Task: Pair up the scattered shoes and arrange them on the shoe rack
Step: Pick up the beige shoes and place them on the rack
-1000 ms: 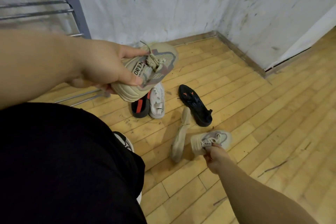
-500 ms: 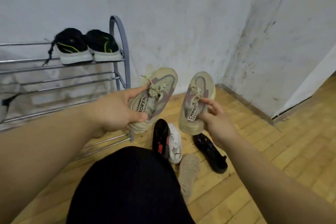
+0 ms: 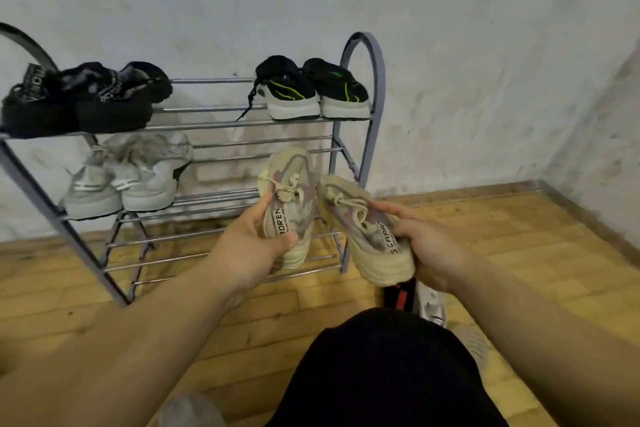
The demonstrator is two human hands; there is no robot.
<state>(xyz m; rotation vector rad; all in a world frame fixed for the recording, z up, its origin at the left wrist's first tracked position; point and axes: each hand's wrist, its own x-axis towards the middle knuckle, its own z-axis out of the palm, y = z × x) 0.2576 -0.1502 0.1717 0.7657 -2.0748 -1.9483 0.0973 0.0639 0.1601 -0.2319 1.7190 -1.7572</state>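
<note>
Raised rackward: hands [image 3: 249, 246] (gripping sneakers [image 3: 367, 232])

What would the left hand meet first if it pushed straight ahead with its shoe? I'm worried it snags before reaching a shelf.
Probably the shoe rack's middle-shelf bars; the left hand aims its beige shoe there, though depth is unclear.

one view only, from the person's head, looking forward and down along both forearms. it sits close above the left hand [image 3: 249, 246] and right hand [image 3: 433, 253], which fill the middle. beyond the hands the shoe rack [image 3: 367, 87] stands against the wall [image 3: 450, 45]; the wooden floor [image 3: 519, 236] spreads below them.
</note>
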